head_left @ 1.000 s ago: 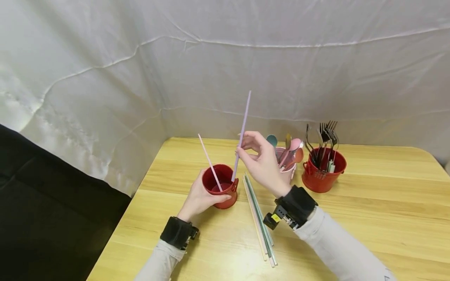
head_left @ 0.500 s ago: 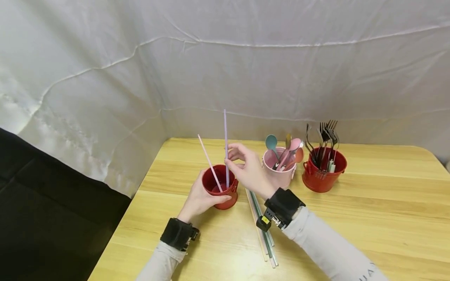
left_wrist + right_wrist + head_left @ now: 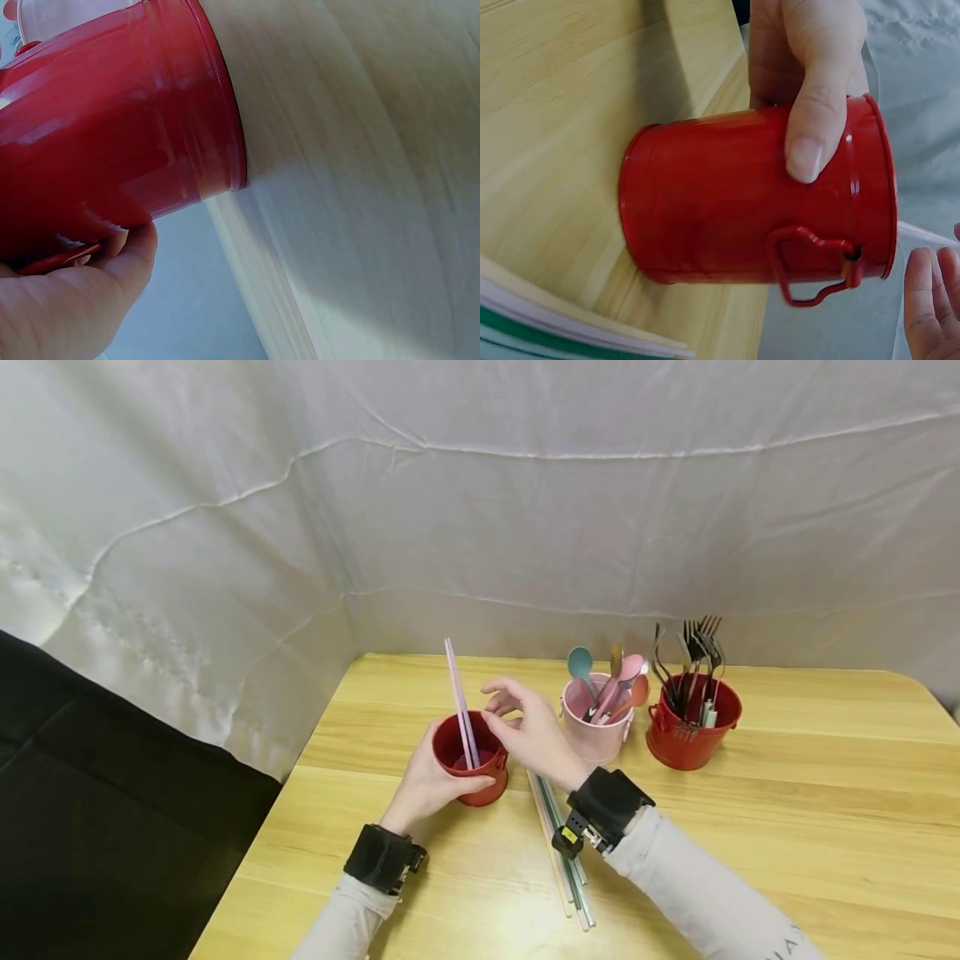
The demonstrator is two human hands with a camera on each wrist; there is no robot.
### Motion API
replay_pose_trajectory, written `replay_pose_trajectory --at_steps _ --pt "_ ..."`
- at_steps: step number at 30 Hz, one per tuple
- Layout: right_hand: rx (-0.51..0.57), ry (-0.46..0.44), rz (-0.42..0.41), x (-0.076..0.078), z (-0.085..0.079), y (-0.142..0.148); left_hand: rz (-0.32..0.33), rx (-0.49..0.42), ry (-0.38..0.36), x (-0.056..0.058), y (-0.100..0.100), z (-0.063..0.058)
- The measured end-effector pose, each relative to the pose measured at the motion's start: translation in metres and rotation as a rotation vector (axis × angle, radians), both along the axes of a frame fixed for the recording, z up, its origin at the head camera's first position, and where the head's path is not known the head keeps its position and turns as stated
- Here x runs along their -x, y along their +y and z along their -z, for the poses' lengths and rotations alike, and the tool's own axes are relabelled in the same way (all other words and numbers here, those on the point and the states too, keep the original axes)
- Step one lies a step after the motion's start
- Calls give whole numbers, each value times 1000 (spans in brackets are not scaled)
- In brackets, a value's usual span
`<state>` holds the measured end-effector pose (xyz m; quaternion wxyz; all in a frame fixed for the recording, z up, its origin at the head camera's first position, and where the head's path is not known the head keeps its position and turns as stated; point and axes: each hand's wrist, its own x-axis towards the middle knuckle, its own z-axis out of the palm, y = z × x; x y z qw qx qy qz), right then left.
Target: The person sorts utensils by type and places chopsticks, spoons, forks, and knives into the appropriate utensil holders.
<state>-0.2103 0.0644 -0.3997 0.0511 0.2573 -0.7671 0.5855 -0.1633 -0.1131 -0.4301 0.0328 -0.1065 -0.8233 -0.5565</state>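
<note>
A small red bucket (image 3: 487, 783) stands upright on the wooden table, and my left hand (image 3: 427, 781) grips it round the left side. In the right wrist view the left thumb (image 3: 814, 142) presses the wall of the bucket (image 3: 705, 195). Two chopsticks, pink and light purple (image 3: 459, 693), lean side by side inside it, tops tilted left. My right hand (image 3: 536, 735) hovers at the right rim with loosely bent fingers and holds nothing. Under the right wrist, several more chopsticks (image 3: 562, 852) in cream, pink and green lie on the table, partly hidden.
A pink bucket (image 3: 588, 745) of colourful spoons stands behind my right hand. To its right is a red bucket (image 3: 678, 752) with several forks. Grey cloth (image 3: 525, 527) hangs behind the table; black cloth (image 3: 112, 818) lies at the left.
My right hand has moved left, lowered the light purple chopstick into the red bucket and let it go. That chopstick has tipped left against the pink one. My left hand has stayed put.
</note>
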Motion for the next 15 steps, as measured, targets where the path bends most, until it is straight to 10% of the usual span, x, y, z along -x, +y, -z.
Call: replay_pose_trajectory --at_steps 15 --pt "-66 -22 78 -12 17 31 14 -38 10 1 -1 3"
